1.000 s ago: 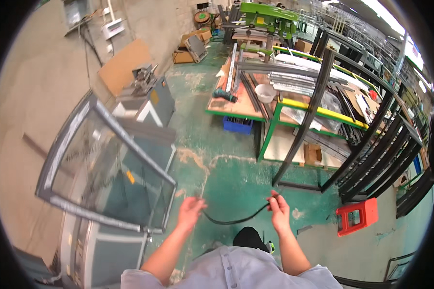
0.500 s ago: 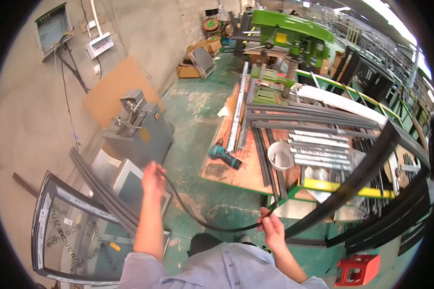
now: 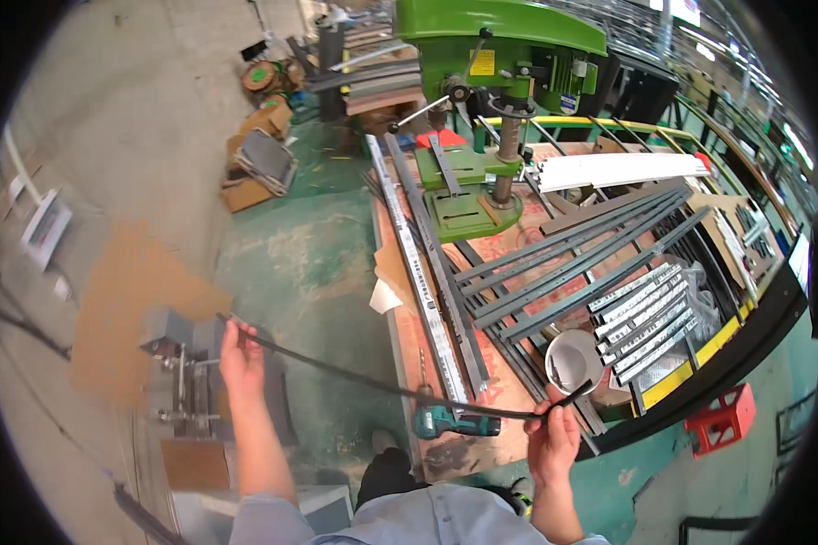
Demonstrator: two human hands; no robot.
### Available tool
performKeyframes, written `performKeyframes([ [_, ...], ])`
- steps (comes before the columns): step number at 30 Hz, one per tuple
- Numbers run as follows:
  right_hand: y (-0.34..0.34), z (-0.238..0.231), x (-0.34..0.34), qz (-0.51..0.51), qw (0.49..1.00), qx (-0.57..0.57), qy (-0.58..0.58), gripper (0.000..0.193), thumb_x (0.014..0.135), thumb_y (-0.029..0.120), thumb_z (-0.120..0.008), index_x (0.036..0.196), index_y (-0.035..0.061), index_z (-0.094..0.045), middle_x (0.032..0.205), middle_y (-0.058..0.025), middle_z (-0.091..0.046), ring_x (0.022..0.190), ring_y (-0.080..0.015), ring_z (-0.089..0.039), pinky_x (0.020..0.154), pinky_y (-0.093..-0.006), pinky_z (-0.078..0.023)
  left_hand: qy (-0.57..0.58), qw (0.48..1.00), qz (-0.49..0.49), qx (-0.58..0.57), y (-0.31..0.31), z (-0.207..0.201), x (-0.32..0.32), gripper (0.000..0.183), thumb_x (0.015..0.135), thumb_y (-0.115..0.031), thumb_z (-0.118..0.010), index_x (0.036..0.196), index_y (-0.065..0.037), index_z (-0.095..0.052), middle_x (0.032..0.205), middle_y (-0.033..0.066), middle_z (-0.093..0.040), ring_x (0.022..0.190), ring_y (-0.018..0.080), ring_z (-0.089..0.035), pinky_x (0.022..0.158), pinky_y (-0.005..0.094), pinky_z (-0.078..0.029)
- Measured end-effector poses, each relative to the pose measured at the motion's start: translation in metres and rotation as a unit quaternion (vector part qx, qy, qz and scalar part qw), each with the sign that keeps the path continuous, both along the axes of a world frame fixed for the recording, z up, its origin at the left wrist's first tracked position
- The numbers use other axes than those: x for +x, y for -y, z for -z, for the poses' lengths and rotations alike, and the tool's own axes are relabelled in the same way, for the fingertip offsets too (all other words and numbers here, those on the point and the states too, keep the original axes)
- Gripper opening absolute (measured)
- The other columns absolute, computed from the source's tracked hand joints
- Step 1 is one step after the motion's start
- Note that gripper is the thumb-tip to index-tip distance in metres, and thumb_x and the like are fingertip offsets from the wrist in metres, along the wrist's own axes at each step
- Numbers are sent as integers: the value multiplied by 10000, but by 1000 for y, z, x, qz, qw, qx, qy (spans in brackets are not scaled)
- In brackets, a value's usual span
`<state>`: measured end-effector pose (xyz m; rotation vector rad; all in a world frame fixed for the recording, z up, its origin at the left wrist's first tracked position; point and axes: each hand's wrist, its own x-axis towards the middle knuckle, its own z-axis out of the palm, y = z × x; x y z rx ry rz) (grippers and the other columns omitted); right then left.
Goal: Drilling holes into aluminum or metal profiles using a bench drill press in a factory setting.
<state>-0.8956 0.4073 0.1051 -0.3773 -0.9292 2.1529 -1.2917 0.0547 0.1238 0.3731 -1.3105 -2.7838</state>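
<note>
A long, thin black rubber strip [image 3: 364, 385] stretches in front of me with a slight sag. My left hand [image 3: 242, 365] is closed on it near one end, above the floor beside the grey machine. Close to the other end my right hand [image 3: 554, 440] pinches it, and a short piece sticks out past those fingers. The right hand is at the near edge of the workbench [image 3: 454, 461], close to a white bucket [image 3: 561, 356]. Below the strip, a teal and black cordless drill [image 3: 454, 423] lies on the bench.
A green drill press [image 3: 500, 23] stands at the bench's far side. Several dark metal profiles [image 3: 554, 263] and wrapped bars [image 3: 645, 318] cover the benchtop. To the right is a red stool [image 3: 723, 420]. A grey machine [image 3: 186, 372] and a brown board [image 3: 136, 309] occupy the left.
My view has turned right and toward the bench. The strip went from a deep loop to nearly straight, my hands now farther apart, both still holding it.
</note>
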Motion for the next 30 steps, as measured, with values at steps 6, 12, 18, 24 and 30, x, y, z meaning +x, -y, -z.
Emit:
performKeyframes([
  [6, 55, -35, -105, 84, 996, -10, 23, 401, 1099, 160, -472, 1450, -32, -493, 1098, -89, -639, 841, -128, -600, 784, -269, -516, 0, 999, 37, 12, 8, -19, -145, 203, 1027, -249, -650, 1146, -86, -661, 952, 64, -700, 813, 166, -695, 590, 232, -556],
  [12, 65, -38, -153, 199, 979, -16, 31, 405, 1097, 190, -494, 1439, -27, -496, 1078, -75, -679, 825, -120, -602, 754, -269, -512, 7, 991, 123, 51, -1, 14, -198, 336, 988, -289, -708, 1257, -106, -627, 961, 75, -689, 823, 168, -691, 606, 229, -565],
  [18, 70, -14, -243, 253, 963, -89, 41, 357, 1077, 208, -562, 1391, 39, -560, 1009, -25, -662, 769, -76, -550, 706, -234, -483, 56, 982, 170, 63, -15, 36, -298, 379, 1003, -306, -687, 1320, -119, -596, 968, 51, -674, 832, 143, -668, 645, 220, -554],
  [24, 1, 39, -390, 363, 883, 58, 293, 453, 999, 205, -657, 1385, -2, -545, 860, -32, -674, 690, -93, -574, 621, -246, -461, 83, 950, 295, 53, -49, 61, -392, 373, 1012, -303, -673, 1331, -137, -575, 978, 11, -675, 857, 125, -670, 624, 209, -527],
  [30, -72, 44, -451, 356, 685, 301, 560, 287, 958, 204, -627, 1204, 95, -726, 798, -144, -716, 730, -226, -685, 702, -356, -527, 59, 954, 290, -56, -94, 36, -418, 312, 1021, -257, -653, 1293, -132, -565, 987, -6, -672, 841, 108, -655, 590, 203, -471],
])
